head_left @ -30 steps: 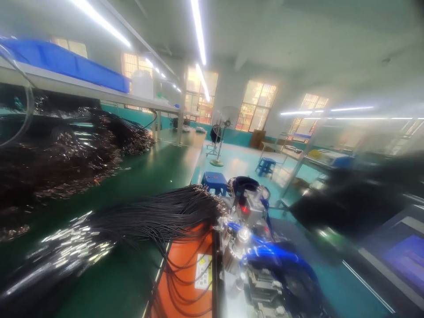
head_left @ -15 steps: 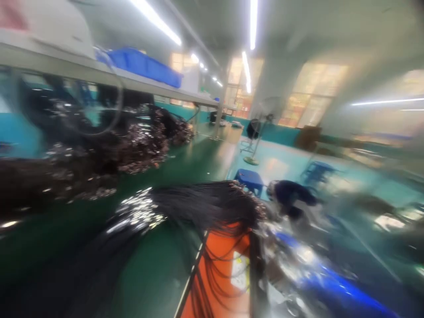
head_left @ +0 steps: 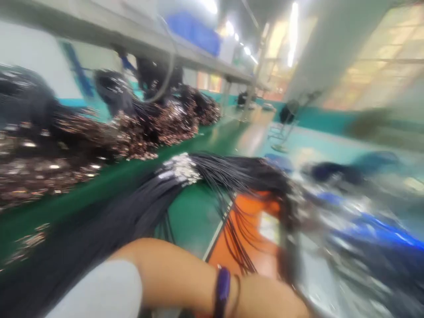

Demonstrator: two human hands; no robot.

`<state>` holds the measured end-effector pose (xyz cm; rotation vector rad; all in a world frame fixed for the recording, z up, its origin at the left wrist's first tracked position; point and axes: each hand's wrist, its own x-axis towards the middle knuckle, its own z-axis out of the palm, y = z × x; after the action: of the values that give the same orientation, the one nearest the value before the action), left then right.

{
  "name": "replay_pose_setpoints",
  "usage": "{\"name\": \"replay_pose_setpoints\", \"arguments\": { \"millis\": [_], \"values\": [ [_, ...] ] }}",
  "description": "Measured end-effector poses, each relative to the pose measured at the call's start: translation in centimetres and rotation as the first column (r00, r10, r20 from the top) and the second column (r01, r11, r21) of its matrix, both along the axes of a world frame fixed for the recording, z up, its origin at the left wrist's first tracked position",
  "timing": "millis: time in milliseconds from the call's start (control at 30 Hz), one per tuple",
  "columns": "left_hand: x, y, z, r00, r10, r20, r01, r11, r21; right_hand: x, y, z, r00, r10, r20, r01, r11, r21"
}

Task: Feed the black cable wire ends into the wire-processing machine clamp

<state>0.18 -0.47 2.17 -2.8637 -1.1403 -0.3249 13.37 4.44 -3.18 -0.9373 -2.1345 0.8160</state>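
Observation:
My left forearm crosses the bottom of the view from a white sleeve, with a dark wristband (head_left: 224, 285) on the wrist. Beyond the band, the back of my left hand (head_left: 276, 295) is at the lower edge; its fingers are hidden and blurred. It is nearest to an orange panel (head_left: 220, 256), over which thin black cables (head_left: 236, 251) hang. A thick bundle of black cables (head_left: 122, 216) lies on the green bench top (head_left: 195, 210), its silvery ends (head_left: 181, 170) grouped in the middle. My right hand is not in view.
Heaps of dark cables with coppery ends (head_left: 132, 137) line the bench's left side under a shelf (head_left: 109, 33) that carries a blue bin (head_left: 195, 33). Smeared clear and blue bags (head_left: 380, 229) lie to the right. A standing fan (head_left: 289, 112) is farther off.
My left arm has come into view from below, reaching rightward. The camera has swung, so the bench and cables appear shifted right. The cable bundle itself looks unmoved.

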Motion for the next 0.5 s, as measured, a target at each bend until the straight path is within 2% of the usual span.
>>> {"name": "replay_pose_setpoints", "arguments": {
  "millis": [67,133,200,267,367,500],
  "values": [
    [0.5,0.2,-0.8,0.992,-0.109,0.068,0.112,0.993,-0.041,4.0,-3.1,0.3,0.991,-0.131,0.036,0.132,0.989,-0.059],
    [0.9,0.2,-1.6,0.979,-0.149,0.142,0.161,0.984,-0.076,5.9,-5.6,0.9,0.970,-0.244,0.014,0.244,0.963,-0.115],
    [1.0,0.2,-2.0,0.983,-0.035,0.180,0.064,0.985,-0.158,6.0,-6.8,1.1,0.938,-0.340,-0.075,0.327,0.934,-0.146],
    [0.8,0.3,-1.9,0.979,-0.009,0.202,0.053,0.975,-0.216,5.4,-7.0,1.0,0.899,-0.413,-0.143,0.382,0.902,-0.202],
    [0.3,0.4,-1.0,0.976,0.002,0.217,0.068,0.946,-0.317,4.7,-7.0,0.9,0.848,-0.503,-0.164,0.434,0.839,-0.328],
    [0.1,0.7,-0.4,0.982,-0.026,0.188,0.090,0.936,-0.341,4.8,-7.6,1.1,0.812,-0.554,-0.185,0.495,0.821,-0.284]
  ]
}}
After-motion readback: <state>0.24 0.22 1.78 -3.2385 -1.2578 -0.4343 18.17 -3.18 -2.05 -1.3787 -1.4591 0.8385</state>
